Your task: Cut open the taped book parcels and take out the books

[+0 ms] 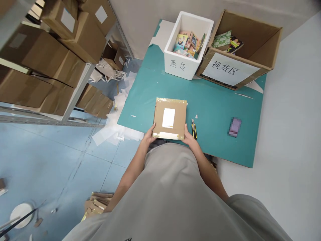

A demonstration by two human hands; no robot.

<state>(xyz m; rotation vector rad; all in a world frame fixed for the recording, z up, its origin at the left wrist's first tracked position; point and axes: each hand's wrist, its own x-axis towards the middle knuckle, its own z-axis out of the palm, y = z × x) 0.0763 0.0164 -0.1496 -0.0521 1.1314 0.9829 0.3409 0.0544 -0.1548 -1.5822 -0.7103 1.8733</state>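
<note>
A taped cardboard box (175,117) with a white label on its top lies at the near edge of the green table. My left hand (149,134) grips its left near corner, thumb along the side. On the opposite near corner my right hand (188,135) holds it in the same way. Both palms and most fingers are hidden under or behind the box. Just right of my right hand lies a yellow and black box cutter (194,129), touching nothing but the table.
At the table's (215,107) back stand a white foam bin (178,67) of small colourful packets and a large open carton (265,60) with a few items. A blurred purple object (235,127) lies right. Shelves of cartons (32,50) rise left; paper scraps (107,129) litter the floor.
</note>
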